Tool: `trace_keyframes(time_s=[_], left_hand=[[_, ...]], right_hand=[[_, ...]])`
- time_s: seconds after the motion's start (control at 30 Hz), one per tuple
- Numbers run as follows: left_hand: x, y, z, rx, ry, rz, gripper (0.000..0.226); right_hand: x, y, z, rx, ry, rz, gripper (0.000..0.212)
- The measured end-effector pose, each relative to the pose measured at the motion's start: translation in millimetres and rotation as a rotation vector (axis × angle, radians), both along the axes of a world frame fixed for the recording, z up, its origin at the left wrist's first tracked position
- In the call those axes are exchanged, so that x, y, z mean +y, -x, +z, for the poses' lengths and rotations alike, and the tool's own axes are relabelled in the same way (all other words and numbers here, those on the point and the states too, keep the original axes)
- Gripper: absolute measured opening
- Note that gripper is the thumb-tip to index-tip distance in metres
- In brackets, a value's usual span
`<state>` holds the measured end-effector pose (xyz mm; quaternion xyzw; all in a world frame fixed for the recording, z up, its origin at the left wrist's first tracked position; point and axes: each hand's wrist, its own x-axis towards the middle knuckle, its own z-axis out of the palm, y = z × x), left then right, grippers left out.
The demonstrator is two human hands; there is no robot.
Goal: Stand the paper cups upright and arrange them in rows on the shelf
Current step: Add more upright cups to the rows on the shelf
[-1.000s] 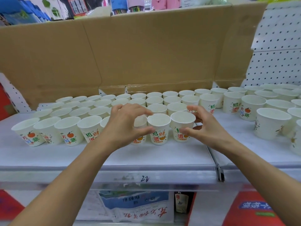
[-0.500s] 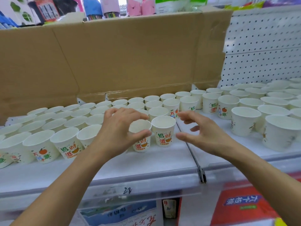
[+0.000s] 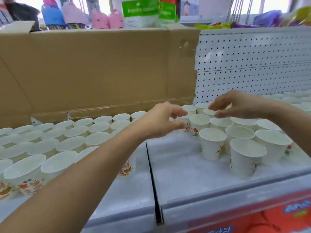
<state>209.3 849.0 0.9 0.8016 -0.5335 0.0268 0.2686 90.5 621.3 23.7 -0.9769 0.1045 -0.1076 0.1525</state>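
Note:
Several white paper cups with orange fruit prints stand upright in rows point(image 3: 70, 140) on the left part of the white shelf point(image 3: 178, 167). A looser group of upright cups point(image 3: 212, 143) stands on the right part. My left hand point(image 3: 161, 121) hovers over the gap between the two shelf parts, fingers loosely curved toward a printed cup point(image 3: 198, 122), holding nothing. My right hand point(image 3: 235, 105) hovers above the back cups of the right group, fingers relaxed and empty.
A tall cardboard sheet point(image 3: 94, 71) lines the back of the left shelf part; white pegboard point(image 3: 252, 64) backs the right. A black seam point(image 3: 152, 174) divides the two shelf parts. Goods sit on top behind the cardboard. Red packaging point(image 3: 262, 217) lies below the shelf edge.
Both hands have left the front-row cups on the left part and moved right and back, toward the loose group. The view has swung right with them.

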Motion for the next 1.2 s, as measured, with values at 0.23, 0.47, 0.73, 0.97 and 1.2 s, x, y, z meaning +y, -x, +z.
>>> trace_keyframes(time_s=[0.23,0.47,0.73,0.97,1.2], left_hand=[[-56.1,29.3,-25.6,0.113,-0.058,-0.088,0.057],[-81.4,39.0,-42.9,0.132,-0.020,0.051,0.071],[-58.4,39.0,-41.9,0.151,-0.028,0.121,0.056],[10.3,7.6,-24.9,0.136,-0.154,0.220,0.051],[31.0,-16.9,-12.4,0.135,-0.312,0.247,0.064]], right_hand=[[-18.4,29.9,3.6,0.187,-0.031,0.181,0.055],[-15.3,59.4,4.7,0.291,0.013,0.290,0.075],[-8.5,62.7,-19.2,0.414,0.180,0.290,0.083],[29.5,11.2,-28.3,0.217,0.195,0.342,0.082],[65.7,-47.7,-44.3,0.072,0.219,0.263,0.091]])
